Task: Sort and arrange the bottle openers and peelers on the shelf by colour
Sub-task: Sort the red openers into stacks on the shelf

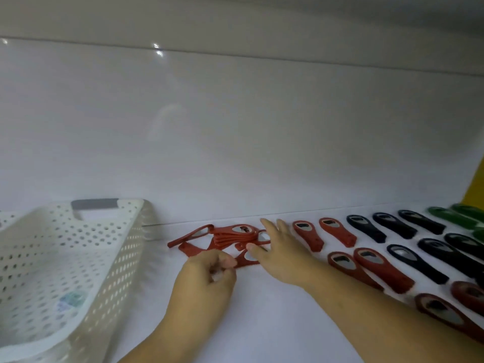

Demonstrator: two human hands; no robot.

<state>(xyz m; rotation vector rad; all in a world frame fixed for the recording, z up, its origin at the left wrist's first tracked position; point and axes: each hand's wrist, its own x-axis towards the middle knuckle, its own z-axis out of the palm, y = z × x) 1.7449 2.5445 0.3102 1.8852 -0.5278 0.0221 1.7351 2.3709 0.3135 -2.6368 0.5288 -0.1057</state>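
Note:
A heap of red peelers (pixel 230 235) lies on the white shelf (pixel 275 310) near the back wall. My left hand (pixel 207 279) is curled, its thumb and fingers pinching the end of one red peeler (pixel 247 259) at the front of the heap. My right hand (pixel 277 247) reaches over the heap's right side with fingers spread flat, touching the peelers. To the right lie rows of red bottle openers (pixel 307 234), then black bottle openers (pixel 366 227), then green ones (pixel 450 214) at the far right.
A white perforated basket (pixel 65 258) with a grey handle stands at the left on the shelf. A glossy white back wall rises behind everything. A yellow panel (pixel 475 187) shows at the right edge.

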